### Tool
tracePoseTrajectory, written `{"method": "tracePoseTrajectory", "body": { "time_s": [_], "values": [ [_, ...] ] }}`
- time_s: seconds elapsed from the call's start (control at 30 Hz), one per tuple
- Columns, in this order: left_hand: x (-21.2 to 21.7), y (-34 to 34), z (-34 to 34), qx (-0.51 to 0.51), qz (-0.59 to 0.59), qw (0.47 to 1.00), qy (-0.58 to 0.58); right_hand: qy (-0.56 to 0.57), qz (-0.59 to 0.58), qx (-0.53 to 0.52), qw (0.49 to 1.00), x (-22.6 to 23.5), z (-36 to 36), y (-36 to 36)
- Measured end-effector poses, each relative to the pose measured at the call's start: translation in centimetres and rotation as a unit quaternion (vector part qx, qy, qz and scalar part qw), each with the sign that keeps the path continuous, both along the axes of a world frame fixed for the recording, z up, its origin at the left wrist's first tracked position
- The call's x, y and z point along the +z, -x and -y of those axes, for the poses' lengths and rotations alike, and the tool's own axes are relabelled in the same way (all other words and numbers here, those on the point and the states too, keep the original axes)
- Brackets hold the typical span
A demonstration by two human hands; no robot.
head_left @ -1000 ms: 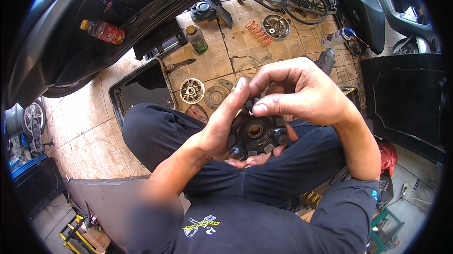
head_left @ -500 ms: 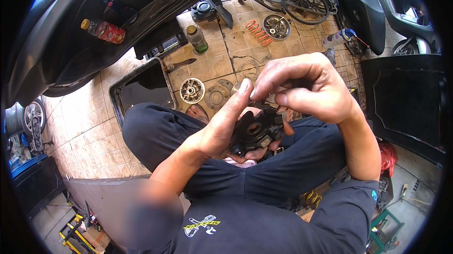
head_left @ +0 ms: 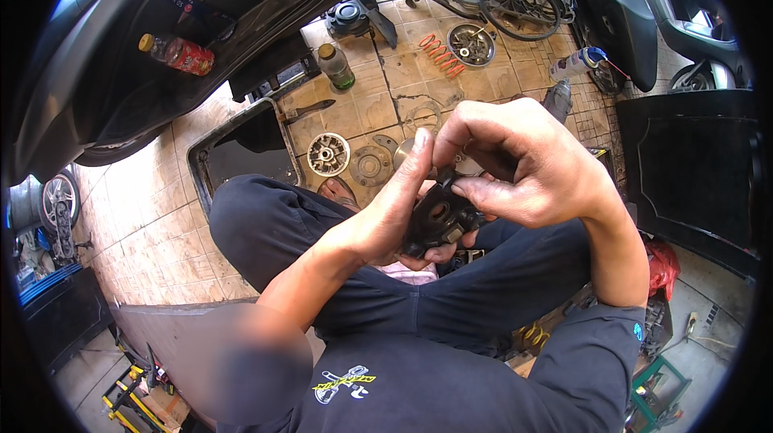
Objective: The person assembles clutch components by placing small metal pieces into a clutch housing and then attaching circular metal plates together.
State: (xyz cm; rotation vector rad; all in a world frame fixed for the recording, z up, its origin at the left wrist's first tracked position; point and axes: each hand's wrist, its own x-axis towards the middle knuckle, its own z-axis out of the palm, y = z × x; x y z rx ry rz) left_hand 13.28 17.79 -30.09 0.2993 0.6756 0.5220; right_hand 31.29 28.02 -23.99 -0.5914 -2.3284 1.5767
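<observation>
Above my lap, my left hand (head_left: 392, 212) cradles a black lobed ramp plate (head_left: 435, 220) from a scooter variator. The plate is tilted and has a round hole in its middle. My left fingers wrap under it, with the thumb pointing up along its far left side. My right hand (head_left: 523, 167) is closed in a pinch at the plate's far edge, thumb on the near side and fingers curled over. Whether a small separate piece sits in that pinch is hidden. Beyond my hands, a finned metal pulley disc (head_left: 328, 154) and a flat round plate (head_left: 370, 166) lie on the tiles.
A black tray of dark liquid (head_left: 245, 151) stands left of the discs, a brush (head_left: 310, 109) beside it. Farther off are a bottle of green liquid (head_left: 336, 67), an orange spring (head_left: 442, 56), a bowl of small parts (head_left: 471, 45) and a belt (head_left: 522, 10).
My right hand has come down and closer onto the plate's far edge. The plate has turned and tilted in my left hand.
</observation>
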Motion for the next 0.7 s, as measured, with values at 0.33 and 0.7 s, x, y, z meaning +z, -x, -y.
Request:
{"method": "tracePoseTrajectory", "body": {
  "time_s": [0.33, 0.7],
  "values": [
    [-0.6, -1.2, 0.6, 0.021, 0.034, 0.999, 0.002, 0.017, 0.039, 0.008, 0.999, 0.4, -0.4, -0.4],
    [-2.3, 0.2, -0.4, 0.154, 0.167, 0.973, 0.041, 0.191, -0.002, -0.014, 0.982, -2.0, -2.1, 0.9]
  ]
}}
